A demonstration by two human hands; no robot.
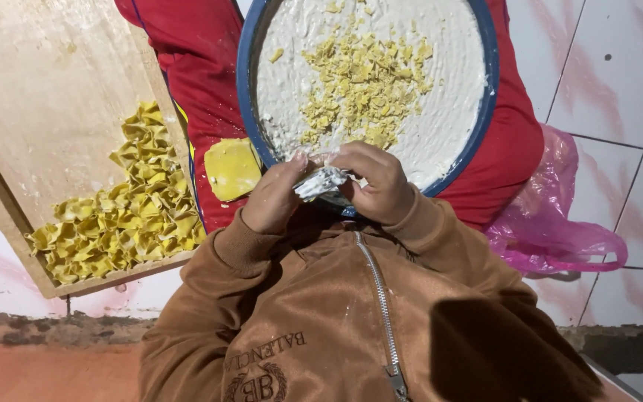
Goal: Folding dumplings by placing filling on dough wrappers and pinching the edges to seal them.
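Note:
My left hand [273, 197] and my right hand [376, 181] meet close to my chest over the near rim of a round blue-rimmed tray [245, 89]. Both pinch a small floury, whitish piece of dough [321, 181] between their fingertips. The tray holds a white floured surface with a scatter of small yellow dough bits [362, 78] in its middle. A flat yellow dough square [232, 168] lies just left of my left hand, against red cloth.
A wooden board [46, 89] at the left carries a heap of folded yellow dumplings [124, 216]. Red fabric [199, 67] lies under the tray. A pink plastic bag [552, 216] sits at the right on pale pink-streaked tiles. My brown zip jacket fills the foreground.

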